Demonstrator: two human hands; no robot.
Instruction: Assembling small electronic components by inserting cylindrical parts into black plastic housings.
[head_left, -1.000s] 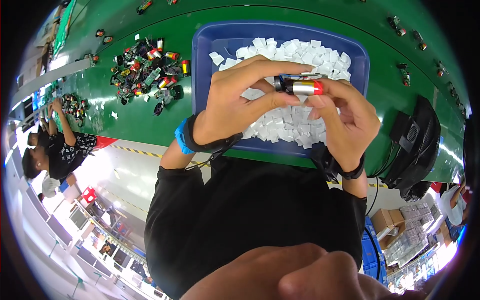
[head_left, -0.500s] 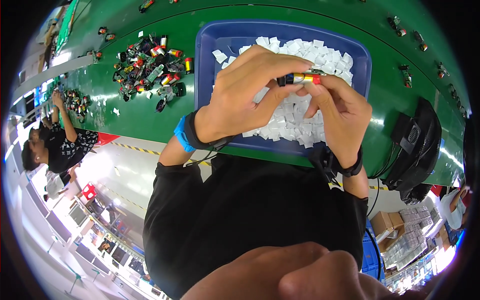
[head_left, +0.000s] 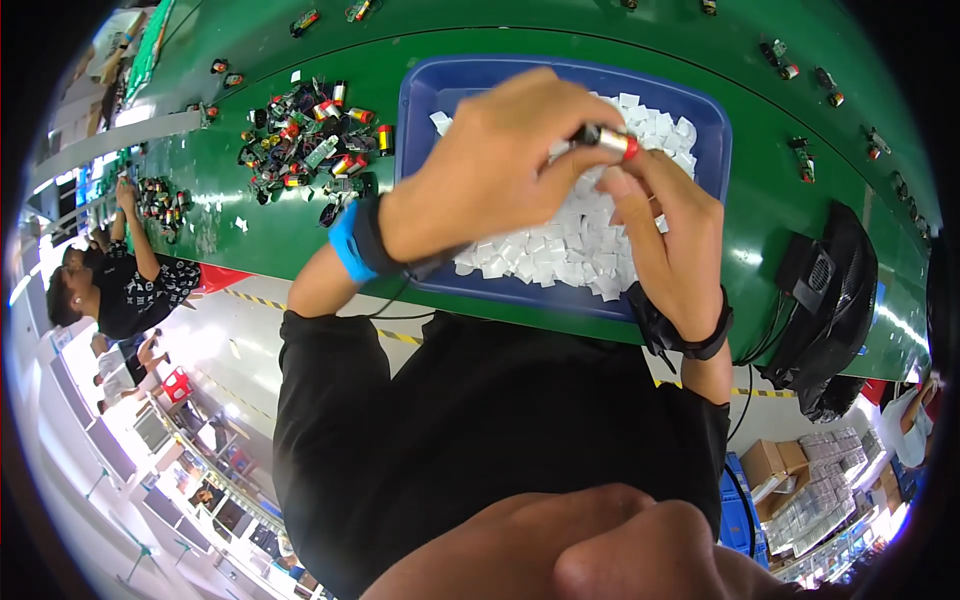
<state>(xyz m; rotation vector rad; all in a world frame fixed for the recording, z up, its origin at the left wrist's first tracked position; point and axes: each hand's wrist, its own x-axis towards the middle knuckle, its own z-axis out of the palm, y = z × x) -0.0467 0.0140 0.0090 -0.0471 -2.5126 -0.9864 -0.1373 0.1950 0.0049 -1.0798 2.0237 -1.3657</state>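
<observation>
Battery (head_left: 612, 142) at upper centre of frame, above blue tray (head_left: 424, 97) of white squares (head_left: 560, 255). Left hand (head_left: 508, 150): grip closed on the battery's dark end, presumably to leave the red end accessible. Right hand (head_left: 672, 208): curled beside red end; whether grip holds anything, cannot tell.

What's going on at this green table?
A person's left hand grips a small silver and red cylinder above a blue bin of white pieces. The right hand is at its red end; whether it touches is unclear. Left of the bin lies a heap of electronic parts.
</observation>
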